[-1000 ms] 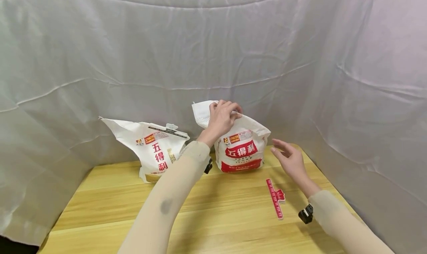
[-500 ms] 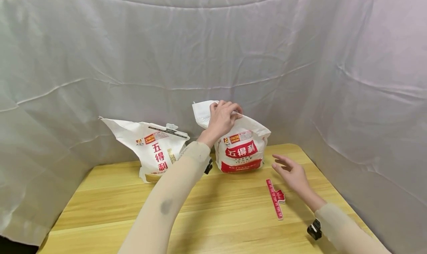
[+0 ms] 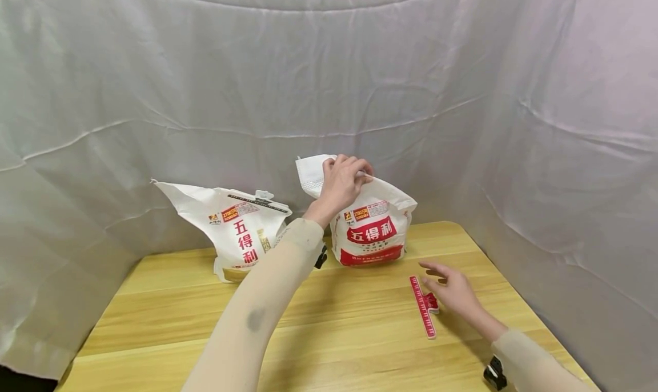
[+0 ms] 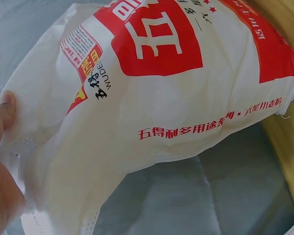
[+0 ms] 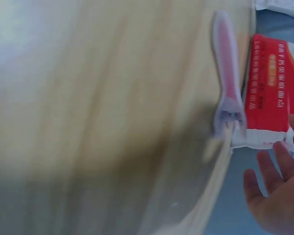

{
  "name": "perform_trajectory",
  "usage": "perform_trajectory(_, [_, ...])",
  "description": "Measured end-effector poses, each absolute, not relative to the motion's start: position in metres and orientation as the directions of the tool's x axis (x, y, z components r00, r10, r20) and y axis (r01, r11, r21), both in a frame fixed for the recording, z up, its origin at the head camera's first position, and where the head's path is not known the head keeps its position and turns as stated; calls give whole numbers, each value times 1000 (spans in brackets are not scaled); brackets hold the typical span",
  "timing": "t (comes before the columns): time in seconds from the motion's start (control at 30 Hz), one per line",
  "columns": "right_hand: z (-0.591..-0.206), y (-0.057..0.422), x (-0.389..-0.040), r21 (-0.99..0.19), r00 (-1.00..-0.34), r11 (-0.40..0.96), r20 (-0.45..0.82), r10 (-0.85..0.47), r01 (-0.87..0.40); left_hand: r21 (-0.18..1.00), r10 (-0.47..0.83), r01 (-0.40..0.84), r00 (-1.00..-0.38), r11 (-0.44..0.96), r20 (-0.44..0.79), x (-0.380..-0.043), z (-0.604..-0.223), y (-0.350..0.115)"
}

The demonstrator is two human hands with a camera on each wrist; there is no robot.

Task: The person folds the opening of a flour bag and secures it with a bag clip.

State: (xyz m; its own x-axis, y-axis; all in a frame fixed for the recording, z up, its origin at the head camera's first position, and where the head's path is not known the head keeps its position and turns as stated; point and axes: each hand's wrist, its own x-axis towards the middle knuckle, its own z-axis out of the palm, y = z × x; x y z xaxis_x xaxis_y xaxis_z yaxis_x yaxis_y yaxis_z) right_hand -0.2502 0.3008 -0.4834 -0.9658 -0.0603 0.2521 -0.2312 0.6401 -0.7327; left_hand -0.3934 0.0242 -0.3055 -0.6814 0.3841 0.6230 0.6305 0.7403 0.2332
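Note:
A white flour bag with red print stands at the back of the wooden table, its top folded over. My left hand grips that folded top, and the thumb presses on the white paper in the left wrist view. On the table in front of the bag lies a red bag clip with a long ruler-like bar. My right hand hovers beside the clip's handle, fingers loosely bent and holding nothing. In the right wrist view the same clip appears pinkish and side-on, apart from the fingers.
To the left, a second white flour bag leans with a black-and-white clip across its top. Grey cloth hangs behind and on both sides of the wooden table.
My right hand has come down and toward me, from beside the bag to beside the red clip. My left hand keeps its grip on the bag's folded top.

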Motion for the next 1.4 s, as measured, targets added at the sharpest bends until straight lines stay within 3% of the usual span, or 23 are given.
perform_trajectory(0.23, [-496, 305, -244, -771, -988, 618, 129, -86, -154, 238, 385, 632, -683, 738, 621, -393, -306, 23])
perform_trajectory(0.63, [-502, 313, -238, -690, -981, 698, 120, -153, -193, 250, 380, 636, -682, 730, 625, -392, -307, 23])
perform_trajectory(1.4, [-500, 316, -234, -643, -991, 754, 97, -90, -131, 258, 370, 631, -685, 731, 628, -393, -309, 22])
